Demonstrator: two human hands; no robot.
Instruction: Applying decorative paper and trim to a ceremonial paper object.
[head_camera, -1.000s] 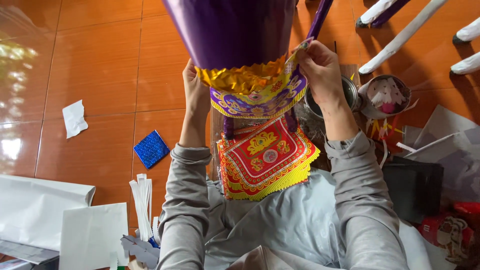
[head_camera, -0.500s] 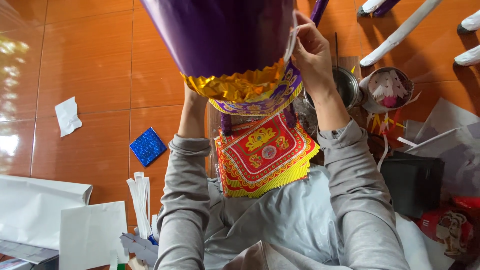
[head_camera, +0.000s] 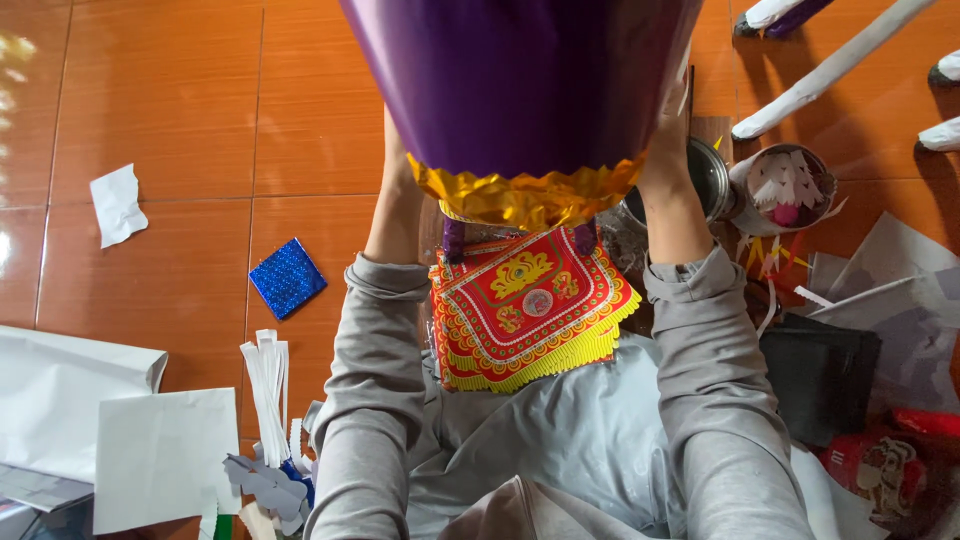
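Big purple paper cone (head_camera: 520, 80) fills the top centre, held up w/ its wide end toward the camera. Glossy purple wall, crinkled gold foil fringe (head_camera: 525, 195) round the lower rim.

Left forearm (head_camera: 395, 215) and right forearm (head_camera: 675, 205) run up either side of it. Both hands are hidden behind the purple paper, so can't tell how the fingers sit.

Below the cone, on the lap: stack of red paper sheets (head_camera: 525, 310), yellow scalloped edges, gold emblem in the middle.

Blue glitter square (head_camera: 288, 277) lies on the orange tile floor (head_camera: 150, 100), left. White paper strips (head_camera: 268, 385) near it. White sheets bottom left (head_camera: 160, 455). Round tin (head_camera: 785, 185) w/ white scraps, right.
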